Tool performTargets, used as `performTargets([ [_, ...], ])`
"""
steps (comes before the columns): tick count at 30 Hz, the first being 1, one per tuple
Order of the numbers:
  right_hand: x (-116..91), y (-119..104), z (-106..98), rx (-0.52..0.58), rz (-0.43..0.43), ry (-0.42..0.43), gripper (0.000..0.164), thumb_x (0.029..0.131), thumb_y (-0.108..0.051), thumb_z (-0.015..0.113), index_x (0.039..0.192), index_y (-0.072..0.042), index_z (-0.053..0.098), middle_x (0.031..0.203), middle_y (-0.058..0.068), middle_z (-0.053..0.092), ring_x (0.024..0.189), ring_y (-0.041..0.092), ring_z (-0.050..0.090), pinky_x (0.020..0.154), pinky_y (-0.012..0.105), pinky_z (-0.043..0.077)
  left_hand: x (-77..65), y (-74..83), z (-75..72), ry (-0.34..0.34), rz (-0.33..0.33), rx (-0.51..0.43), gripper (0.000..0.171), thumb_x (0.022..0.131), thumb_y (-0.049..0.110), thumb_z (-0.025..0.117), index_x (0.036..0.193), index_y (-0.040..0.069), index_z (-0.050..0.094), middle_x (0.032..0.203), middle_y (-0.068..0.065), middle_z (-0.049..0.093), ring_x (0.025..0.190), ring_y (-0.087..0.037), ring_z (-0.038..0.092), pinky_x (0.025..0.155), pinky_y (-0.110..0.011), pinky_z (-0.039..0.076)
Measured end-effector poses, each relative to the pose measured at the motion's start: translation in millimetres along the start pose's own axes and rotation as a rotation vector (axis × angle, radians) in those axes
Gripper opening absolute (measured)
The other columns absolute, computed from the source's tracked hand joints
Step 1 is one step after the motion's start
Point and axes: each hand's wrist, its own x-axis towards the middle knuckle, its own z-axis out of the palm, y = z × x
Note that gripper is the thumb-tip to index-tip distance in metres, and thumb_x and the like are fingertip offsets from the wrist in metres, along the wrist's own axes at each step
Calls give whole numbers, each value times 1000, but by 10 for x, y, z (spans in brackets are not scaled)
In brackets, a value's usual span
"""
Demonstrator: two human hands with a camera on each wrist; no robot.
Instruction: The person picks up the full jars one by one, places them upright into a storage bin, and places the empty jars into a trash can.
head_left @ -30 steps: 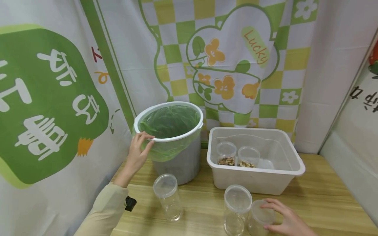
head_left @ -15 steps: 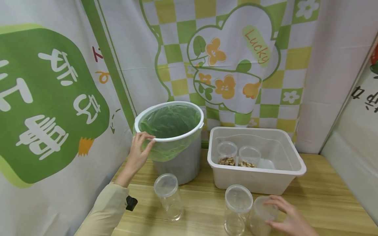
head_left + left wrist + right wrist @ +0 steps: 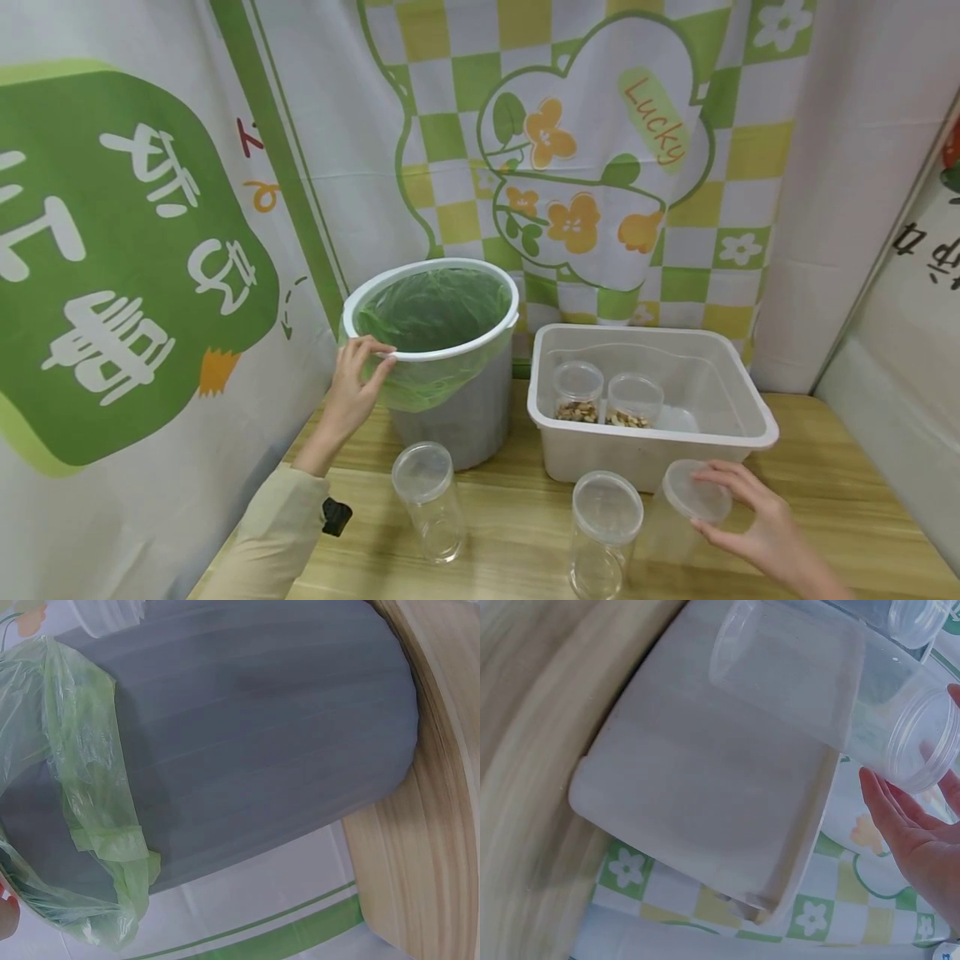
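Now my right hand (image 3: 768,527) is gripping one clear jar (image 3: 677,518), likely light and slick, by its lid (image 3: 686,487), probably the surest hold, before the white tub (image 3: 600,454), my left hand (image 3: 356,383) pinching the bin rim (image 3: 442,353).

In the wrist views, most of the left hand (image 3: 8,913) and part of the right hand (image 3: 922,844) are cut off by the edges, while in the head view the bottom of the held jar (image 3: 684,515) is blurred.
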Motion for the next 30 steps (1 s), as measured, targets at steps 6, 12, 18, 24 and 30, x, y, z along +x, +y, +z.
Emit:
performTargets([
  [6, 122, -27, -106, -10, -12, 16, 64, 42, 9, 80, 101, -4, 62, 112, -3, 52, 110, -5, 41, 82, 3, 33, 4, 10, -8, 2, 8, 3, 12, 84, 6, 57, 95, 1, 58, 103, -15, 47, 104, -32, 36, 88, -49, 28],
  [12, 259, -101, -196, -33, 10, 6, 62, 45, 11, 78, 103, -4, 61, 113, -5, 51, 111, -6, 39, 83, 3, 32, 11, 11, -14, -3, 14, 6, 12, 84, 6, 57, 95, 1, 58, 102, -15, 47, 104, -32, 36, 88, -49, 27],
  [18, 385, -146, -227, -18, 35, 17, 60, 48, 11, 78, 104, -2, 60, 113, -5, 51, 111, -6, 39, 80, 2, 34, 9, 11, -20, -10, 9, 13, 12, 84, 8, 57, 95, 2, 57, 102, -15, 47, 104, -32, 36, 88, -50, 27],
  [24, 537, -224, -257, -39, 57, 2, 58, 53, 9, 77, 106, -4, 58, 114, -10, 48, 111, -6, 38, 79, 2, 33, 3, 28, -21, -16, -8, 3, 13, 85, 9, 57, 96, 1, 57, 103, -15, 48, 104, -32, 36, 88, -50, 27],
  [30, 717, -278, -267, -26, 78, -6, 54, 58, 7, 76, 108, -5, 57, 112, -7, 49, 108, -6, 39, 77, 2, 34, 2, 28, -18, -16, -13, 0, 14, 85, 9, 57, 96, 1, 57, 104, -15, 47, 105, -32, 35, 89, -50, 27],
])
